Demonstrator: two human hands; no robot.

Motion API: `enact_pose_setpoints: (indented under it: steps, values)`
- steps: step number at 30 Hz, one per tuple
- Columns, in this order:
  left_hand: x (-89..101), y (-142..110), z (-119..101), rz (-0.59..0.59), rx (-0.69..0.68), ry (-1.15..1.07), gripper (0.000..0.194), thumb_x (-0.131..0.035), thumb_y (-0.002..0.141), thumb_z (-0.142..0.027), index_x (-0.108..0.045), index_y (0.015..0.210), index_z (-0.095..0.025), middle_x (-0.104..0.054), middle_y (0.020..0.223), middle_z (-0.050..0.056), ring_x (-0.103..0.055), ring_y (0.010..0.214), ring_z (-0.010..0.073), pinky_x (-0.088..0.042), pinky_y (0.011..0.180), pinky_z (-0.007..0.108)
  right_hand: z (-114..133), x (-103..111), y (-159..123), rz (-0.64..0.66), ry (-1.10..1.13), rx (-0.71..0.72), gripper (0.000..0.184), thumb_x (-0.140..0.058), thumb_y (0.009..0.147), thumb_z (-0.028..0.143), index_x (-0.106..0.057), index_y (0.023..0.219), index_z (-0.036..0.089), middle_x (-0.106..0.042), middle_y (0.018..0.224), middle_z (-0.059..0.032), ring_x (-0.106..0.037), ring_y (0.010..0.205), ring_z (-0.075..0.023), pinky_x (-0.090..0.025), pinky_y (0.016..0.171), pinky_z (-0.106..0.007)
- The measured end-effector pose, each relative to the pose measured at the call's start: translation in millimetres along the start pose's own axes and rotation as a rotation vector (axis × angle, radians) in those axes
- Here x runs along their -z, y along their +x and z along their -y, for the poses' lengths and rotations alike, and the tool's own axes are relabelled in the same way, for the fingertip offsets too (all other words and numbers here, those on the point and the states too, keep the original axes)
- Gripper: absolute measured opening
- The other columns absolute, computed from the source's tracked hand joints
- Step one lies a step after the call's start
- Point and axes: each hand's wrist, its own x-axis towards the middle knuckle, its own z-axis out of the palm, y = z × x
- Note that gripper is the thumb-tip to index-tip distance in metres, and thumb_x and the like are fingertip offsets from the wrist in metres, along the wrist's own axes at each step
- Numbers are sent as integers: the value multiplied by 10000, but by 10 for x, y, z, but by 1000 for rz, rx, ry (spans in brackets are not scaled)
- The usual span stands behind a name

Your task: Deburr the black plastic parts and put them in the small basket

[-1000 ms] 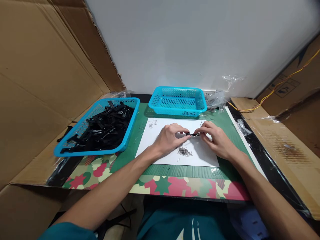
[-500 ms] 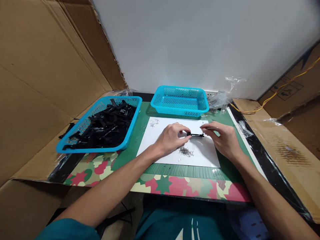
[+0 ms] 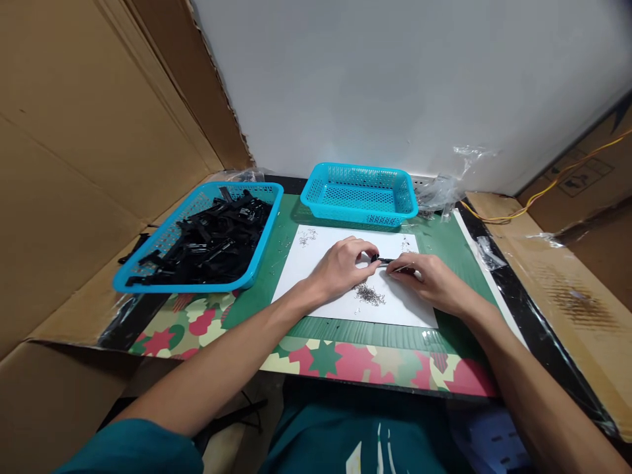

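My left hand (image 3: 344, 266) pinches the left end of a slim black plastic part (image 3: 383, 261) between thumb and fingers, just above a white sheet (image 3: 291, 284). From the other side, my right hand (image 3: 425, 276) is closed around a thin metal tool (image 3: 407, 266), whose kind I cannot make out. Its fingertips are at the part's right end and hide most of it. A small pile of fine wire pieces (image 3: 369, 294) lies on the sheet just below the hands. More thin metal pieces (image 3: 308, 236) are scattered at the sheet's upper left.
A blue basket (image 3: 257, 270) heaped with black plastic parts (image 3: 212, 240) stands at the left. Behind the sheet is a second blue basket (image 3: 360, 216). Clear plastic bags (image 3: 439, 192) lie to its right. Cardboard walls (image 3: 99, 131) and a yellow cable (image 3: 523, 209) flank the table.
My right hand has moved left and slightly down, onto the right end of the black part, now covering it. My left hand keeps its pinch. The view has shifted slightly.
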Motion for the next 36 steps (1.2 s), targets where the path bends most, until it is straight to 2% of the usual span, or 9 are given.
enact_pose_setpoints:
  steps: [5,8,11,14,18,23,28,36]
  values:
    - [4,-4,4,-4,-14,9,134,-757,886,-207,-771,1016,-179,-768,978,56,-671,843,191,-535,784,337,-35,5,-10,-14,-29,41,185,-549,1010,187,-730,1036,219,-777,1034,-69,-715,942,-226,-518,826,-351]
    - [14,-11,-13,-8,-27,20,106,-752,891,-221,-768,987,-181,-772,959,54,-676,856,201,-527,786,341,-5,12,-11,-41,31,80,181,-553,1010,195,-731,1031,221,-774,1008,-67,-709,925,-220,-523,818,-349]
    - [10,-19,-21,-4,-48,50,74,-746,879,-202,-759,949,-178,-768,932,53,-678,857,212,-520,781,344,41,-9,27,-204,172,60,138,-602,1006,268,-728,996,212,-766,985,-68,-690,861,-204,-523,781,-338]
    - [-12,-27,-7,-9,-99,80,80,-743,868,-181,-752,947,-179,-761,914,48,-678,869,219,-515,782,344,79,-65,107,-352,280,-12,179,-635,990,337,-703,901,198,-741,922,-64,-647,792,-188,-502,735,-325]
    - [-31,-31,10,-16,-158,87,58,-731,897,-203,-741,944,-169,-761,909,51,-672,897,224,-512,820,356,113,-141,212,-331,230,-60,234,-636,957,355,-643,786,195,-691,810,-35,-586,736,-172,-457,706,-313]
    - [-22,1,5,-21,-138,55,36,-727,891,-201,-736,897,-166,-748,872,50,-663,867,222,-503,797,352,139,-178,278,-347,214,-80,233,-630,932,336,-611,747,195,-689,784,-32,-567,705,-160,-439,676,-293]
    - [-20,37,25,-52,-154,64,63,-732,876,-218,-753,888,-160,-732,824,45,-643,789,208,-491,749,344,118,-205,305,-363,205,-77,214,-642,933,321,-669,770,186,-721,791,-40,-578,694,-156,-442,670,-288]
    - [-47,49,22,-89,-76,-16,90,-754,841,-251,-799,822,-175,-737,763,38,-635,686,179,-463,672,310,122,-206,288,-406,123,-71,228,-681,910,329,-727,744,180,-711,712,-35,-534,634,-154,-413,628,-300]
